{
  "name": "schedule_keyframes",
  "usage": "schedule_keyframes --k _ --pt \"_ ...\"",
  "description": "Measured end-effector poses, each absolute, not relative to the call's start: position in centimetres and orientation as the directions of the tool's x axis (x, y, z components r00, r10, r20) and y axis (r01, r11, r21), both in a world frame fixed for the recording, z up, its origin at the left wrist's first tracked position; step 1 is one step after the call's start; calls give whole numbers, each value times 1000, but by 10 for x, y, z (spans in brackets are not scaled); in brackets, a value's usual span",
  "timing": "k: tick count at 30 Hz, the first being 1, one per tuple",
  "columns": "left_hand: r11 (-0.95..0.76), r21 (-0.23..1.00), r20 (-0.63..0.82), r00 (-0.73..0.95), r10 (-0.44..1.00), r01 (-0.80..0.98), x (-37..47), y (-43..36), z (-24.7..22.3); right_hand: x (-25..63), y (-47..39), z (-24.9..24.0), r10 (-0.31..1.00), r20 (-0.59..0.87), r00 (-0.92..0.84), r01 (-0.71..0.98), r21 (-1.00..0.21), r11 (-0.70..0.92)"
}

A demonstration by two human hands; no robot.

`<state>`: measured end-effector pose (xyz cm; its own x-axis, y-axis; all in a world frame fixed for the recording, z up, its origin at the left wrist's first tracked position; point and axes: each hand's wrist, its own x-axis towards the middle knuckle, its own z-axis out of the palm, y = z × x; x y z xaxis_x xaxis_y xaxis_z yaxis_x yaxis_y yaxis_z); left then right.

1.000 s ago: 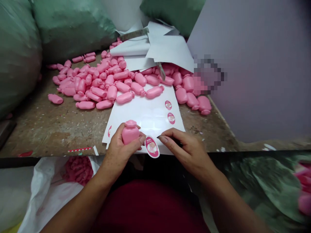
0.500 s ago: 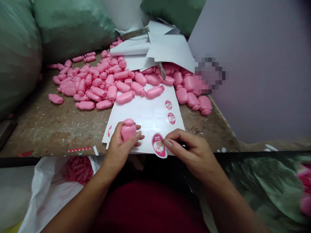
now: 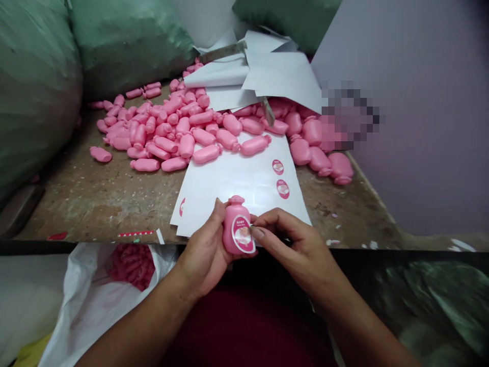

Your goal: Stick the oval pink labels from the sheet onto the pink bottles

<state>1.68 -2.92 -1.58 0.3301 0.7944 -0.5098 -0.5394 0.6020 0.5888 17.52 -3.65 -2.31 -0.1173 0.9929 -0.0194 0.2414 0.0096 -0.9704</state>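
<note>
My left hand (image 3: 210, 250) is wrapped round a small pink plastic bottle (image 3: 230, 216), holding it upright near the table's front edge. Against the bottle's front lies an oval pink-and-white sticker (image 3: 242, 233) marked "BABY". The thumb and forefinger of my right hand (image 3: 286, 237) pinch the sticker's right edge; whether all of it touches the bottle I cannot tell. Beneath and behind my hands is a white sticker sheet (image 3: 237, 178), with two oval stickers (image 3: 282, 189) left along its right side and part of another at its left edge.
A heap of pink bottles (image 3: 164, 127) covers the back of the table (image 3: 91, 204). Loose white sheets (image 3: 282, 76) and metal strips lie over it. Green sacks (image 3: 126, 46) stand behind. Below the front edge, a white sack (image 3: 76, 295) holds more pink pieces. A pale panel (image 3: 412, 127) rises at right.
My left hand has brought the bottle right and nearer, turning its front up. The sticker, before held apart in my right hand, now lies against the bottle. The view has shifted slightly.
</note>
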Motion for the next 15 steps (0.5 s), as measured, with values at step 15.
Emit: schedule_keyframes --k 15 --pt "538 568 -445 317 837 -623 23 -31 -21 170 -34 -25 994 -9 -106 129 -992 5"
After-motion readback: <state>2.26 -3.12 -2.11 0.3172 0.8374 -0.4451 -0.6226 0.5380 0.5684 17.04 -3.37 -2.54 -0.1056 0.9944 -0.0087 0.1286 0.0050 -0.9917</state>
